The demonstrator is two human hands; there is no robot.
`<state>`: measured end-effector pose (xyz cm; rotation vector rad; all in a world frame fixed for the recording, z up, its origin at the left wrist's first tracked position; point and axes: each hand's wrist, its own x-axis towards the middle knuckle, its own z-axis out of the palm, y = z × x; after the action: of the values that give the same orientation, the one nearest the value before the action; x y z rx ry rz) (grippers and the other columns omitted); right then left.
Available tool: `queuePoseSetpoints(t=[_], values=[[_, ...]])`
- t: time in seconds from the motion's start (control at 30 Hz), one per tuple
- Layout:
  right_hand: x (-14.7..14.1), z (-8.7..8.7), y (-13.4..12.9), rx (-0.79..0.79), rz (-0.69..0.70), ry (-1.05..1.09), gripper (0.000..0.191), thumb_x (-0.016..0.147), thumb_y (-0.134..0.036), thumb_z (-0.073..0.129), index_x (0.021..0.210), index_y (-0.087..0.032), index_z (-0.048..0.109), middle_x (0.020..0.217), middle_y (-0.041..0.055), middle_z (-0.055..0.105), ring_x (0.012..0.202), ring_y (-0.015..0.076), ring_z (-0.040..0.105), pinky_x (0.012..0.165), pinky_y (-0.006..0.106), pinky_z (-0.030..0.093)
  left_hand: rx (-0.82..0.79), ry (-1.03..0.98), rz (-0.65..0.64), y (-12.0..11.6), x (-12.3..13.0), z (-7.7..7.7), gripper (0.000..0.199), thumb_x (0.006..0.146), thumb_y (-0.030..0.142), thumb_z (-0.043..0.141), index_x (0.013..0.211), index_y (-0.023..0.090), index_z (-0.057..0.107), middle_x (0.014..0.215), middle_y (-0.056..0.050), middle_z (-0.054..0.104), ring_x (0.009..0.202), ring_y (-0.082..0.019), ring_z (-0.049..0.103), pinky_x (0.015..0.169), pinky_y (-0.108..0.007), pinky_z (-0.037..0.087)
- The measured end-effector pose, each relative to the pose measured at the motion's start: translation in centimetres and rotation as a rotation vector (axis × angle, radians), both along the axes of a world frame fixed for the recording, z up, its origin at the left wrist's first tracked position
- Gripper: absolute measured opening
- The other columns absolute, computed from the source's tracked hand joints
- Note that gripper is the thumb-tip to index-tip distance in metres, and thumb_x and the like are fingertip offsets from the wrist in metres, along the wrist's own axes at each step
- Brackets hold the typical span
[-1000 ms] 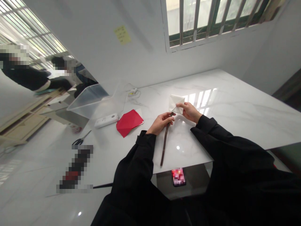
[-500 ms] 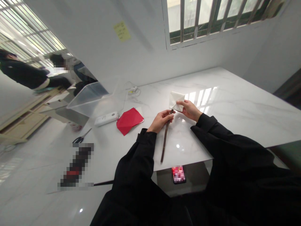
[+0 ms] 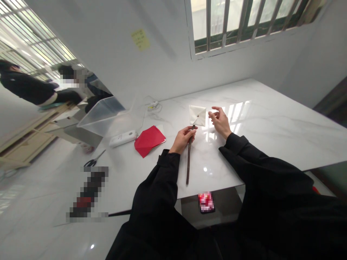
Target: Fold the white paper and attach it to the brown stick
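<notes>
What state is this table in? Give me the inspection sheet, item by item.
Surface: glossy white marble-look table.
Job's things: slender dark brown stick, white folded paper square at its top.
Clutter: folded red paper, white rectangular device, clear plastic bin, black-handled scissors.
Hands: left hand grips stick; right hand open, apart from paper.
Cables: thin white cable.
Surroundings: barred window, yellow sticky note, standing person.

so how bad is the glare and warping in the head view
In the head view, window light glares on the marble table beside the right hand, the window is blown out, and wide-angle warping makes the person at far left look tilted.
</notes>
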<state>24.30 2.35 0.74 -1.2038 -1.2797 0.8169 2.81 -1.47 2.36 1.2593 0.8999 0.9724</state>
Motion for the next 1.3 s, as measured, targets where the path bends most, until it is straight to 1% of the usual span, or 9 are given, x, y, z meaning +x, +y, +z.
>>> queuePoseSetpoints(t=[0.2, 0.5, 0.77, 0.83, 0.9, 0.97, 1.03, 1.13, 1.3], values=[[0.7, 0.7, -0.3, 0.132, -0.189, -0.218, 0.051, 0.097, -0.053, 0.044, 0.138, -0.024, 0.057, 0.082, 0.0051, 0.068, 0.070, 0.0200, 0.058, 0.074, 0.035, 0.049, 0.055, 0.110, 0.069, 0.1, -0.1, -0.4, 0.040, 0.076, 0.043, 0.075, 0.105, 0.015, 0.069, 0.062, 0.005, 0.050, 0.048, -0.006, 0.046, 0.046, -0.021, 0.031], [0.9, 0.7, -0.6, 0.139, -0.099, -0.375, 0.057, 0.101, -0.052, 0.037, 0.152, -0.027, 0.046, 0.062, -0.0004, 0.061, 0.059, 0.0195, 0.055, 0.071, 0.033, 0.047, 0.201, 0.288, 0.078, 0.3, -0.5, -0.5, 0.039, 0.078, 0.047, 0.072, 0.101, 0.015, 0.072, 0.059, 0.006, 0.046, 0.050, -0.008, 0.044, 0.049, -0.022, 0.032], [1.2, 1.4, -1.1, 0.146, -0.038, -0.467, 0.063, 0.102, -0.058, 0.033, 0.155, -0.026, 0.042, 0.064, 0.0000, 0.063, 0.060, 0.0195, 0.057, 0.068, 0.030, 0.045, 0.264, 0.332, 0.094, 0.3, -0.6, -1.0, 0.030, 0.078, 0.045, 0.072, 0.083, 0.018, 0.062, 0.055, 0.008, 0.038, 0.049, -0.007, 0.034, 0.050, -0.022, 0.026], [1.2, 1.3, -0.9, 0.140, -0.041, -0.491, 0.061, 0.101, -0.061, 0.032, 0.144, -0.024, 0.057, 0.066, 0.0014, 0.064, 0.064, 0.0206, 0.060, 0.069, 0.030, 0.044, 0.256, 0.324, 0.082, 0.3, -0.5, -1.0, 0.028, 0.077, 0.043, 0.072, 0.081, 0.019, 0.059, 0.055, 0.008, 0.037, 0.049, -0.007, 0.032, 0.050, -0.021, 0.026], [1.3, 0.9, -0.6, 0.092, -0.072, -0.527, 0.065, 0.101, -0.063, 0.029, 0.112, -0.021, 0.077, 0.063, 0.0040, 0.064, 0.067, 0.0222, 0.062, 0.071, 0.031, 0.043, 0.248, 0.310, 0.081, 0.3, -0.5, -1.0, 0.027, 0.077, 0.042, 0.071, 0.079, 0.019, 0.056, 0.054, 0.009, 0.037, 0.048, -0.007, 0.032, 0.050, -0.021, 0.025], [1.4, 0.5, -0.3, 0.021, -0.114, -0.562, 0.072, 0.101, -0.064, 0.027, 0.072, -0.019, 0.077, 0.058, 0.0065, 0.062, 0.066, 0.0230, 0.062, 0.072, 0.032, 0.042, 0.244, 0.296, 0.084, 0.3, -0.6, -0.9, 0.028, 0.077, 0.041, 0.071, 0.077, 0.020, 0.054, 0.053, 0.009, 0.036, 0.048, -0.007, 0.031, 0.050, -0.021, 0.025], [1.4, 0.3, -0.2, -0.022, -0.138, -0.571, 0.074, 0.100, -0.063, 0.029, 0.055, -0.020, 0.068, 0.056, 0.0073, 0.061, 0.065, 0.0227, 0.061, 0.072, 0.032, 0.042, 0.244, 0.289, 0.084, 0.3, -0.6, -0.9, 0.028, 0.077, 0.041, 0.072, 0.076, 0.020, 0.053, 0.053, 0.009, 0.036, 0.047, -0.006, 0.030, 0.050, -0.020, 0.025], [1.2, 0.5, -0.5, 0.019, -0.128, -0.539, 0.066, 0.100, -0.061, 0.032, 0.067, -0.020, 0.072, 0.062, 0.0060, 0.064, 0.067, 0.0218, 0.061, 0.070, 0.031, 0.041, 0.247, 0.295, 0.081, 0.2, -0.6, -0.8, 0.028, 0.077, 0.041, 0.071, 0.075, 0.020, 0.053, 0.053, 0.009, 0.037, 0.047, -0.006, 0.031, 0.050, -0.020, 0.025], [0.7, 0.8, -0.9, 0.094, 0.000, -0.433, 0.056, 0.098, -0.061, 0.038, 0.122, -0.020, 0.068, 0.065, 0.0009, 0.062, 0.065, 0.0199, 0.059, 0.069, 0.030, 0.042, 0.242, 0.287, 0.091, 0.1, -0.4, -0.7, 0.026, 0.077, 0.039, 0.070, 0.074, 0.020, 0.052, 0.052, 0.009, 0.036, 0.046, -0.006, 0.031, 0.049, -0.021, 0.024]])
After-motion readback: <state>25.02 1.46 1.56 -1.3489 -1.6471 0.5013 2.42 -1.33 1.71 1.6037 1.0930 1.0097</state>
